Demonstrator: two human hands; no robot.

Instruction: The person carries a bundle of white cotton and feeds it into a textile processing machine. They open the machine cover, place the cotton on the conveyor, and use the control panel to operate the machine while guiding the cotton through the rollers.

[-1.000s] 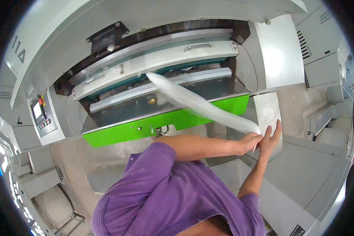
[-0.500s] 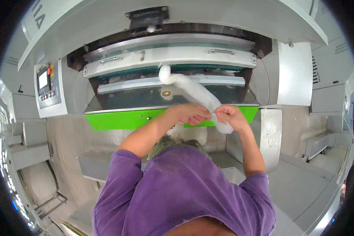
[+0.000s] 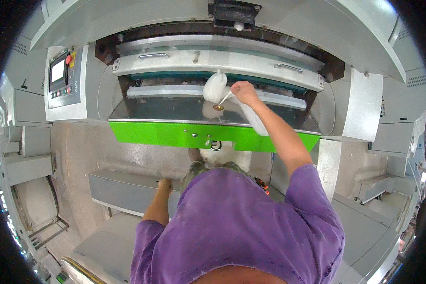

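Note:
My right hand (image 3: 244,92) is closed, pinching a thin white strand of fibre (image 3: 226,98) above the machine's dark metal bed. That strand slants down from my fingers to a round brass-coloured eyelet (image 3: 218,108) set in the bed. Just left of the hand, a thick, fluffy roll of white fibre (image 3: 215,87) comes out below the pale cover bar. More of the fibre (image 3: 256,122) trails beneath my right wrist to the green front edge. My left hand (image 3: 164,183) hangs low at my left side, away from the machine; its fingers are hidden.
A control panel (image 3: 65,78) with a screen and a red knob stands at the left. The pale cover bar (image 3: 217,61) carries two metal handles. A bright green front panel (image 3: 165,135) runs across before me. Overhead, a large grey hood edge (image 3: 142,21) curves above the bed.
My left hand has let go of the fibre and dropped to my side. My right hand has moved up and left to the eyelet. The view has shifted, too.

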